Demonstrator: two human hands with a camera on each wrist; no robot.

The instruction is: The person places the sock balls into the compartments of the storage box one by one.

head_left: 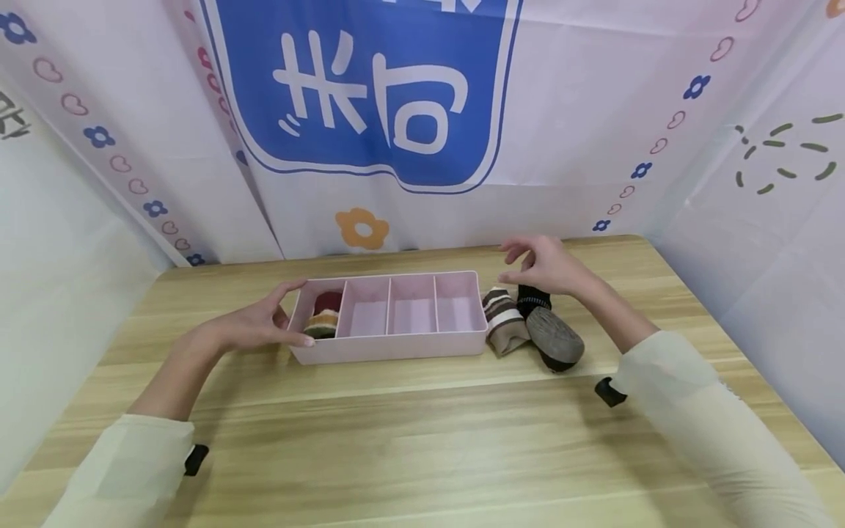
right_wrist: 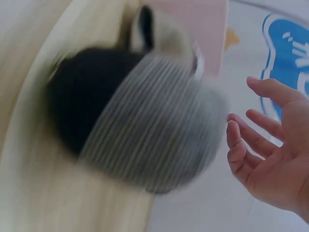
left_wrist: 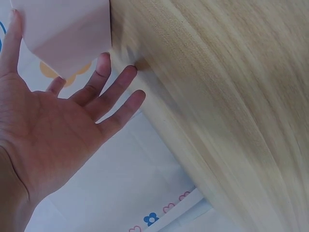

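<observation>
A pink divided box (head_left: pixel 396 347) stands on the table, and its left end is held between the thumb and fingers of my left hand (head_left: pixel 254 323). The left wrist view shows that palm (left_wrist: pixel 53 130) beside the box's end wall (left_wrist: pixel 72 34). In the leftmost compartment lie a dark red rolled sock (head_left: pixel 328 301) and a striped orange, white and green one (head_left: pixel 321 323). My right hand (head_left: pixel 548 265), fingers loosely bent and holding nothing, hovers over a black rolled sock (head_left: pixel 532 299). Near it lie a brown-and-white striped sock (head_left: pixel 505 323) and a grey ribbed one (right_wrist: pixel 154 125) with a black end.
The wooden table (head_left: pixel 396 440) extends in front of the box. Behind it hangs a white cloth backdrop with a blue sign (head_left: pixel 370 88), and more pale cloth stands at both sides. Dark wrist straps (head_left: pixel 610 391) show at the sleeves.
</observation>
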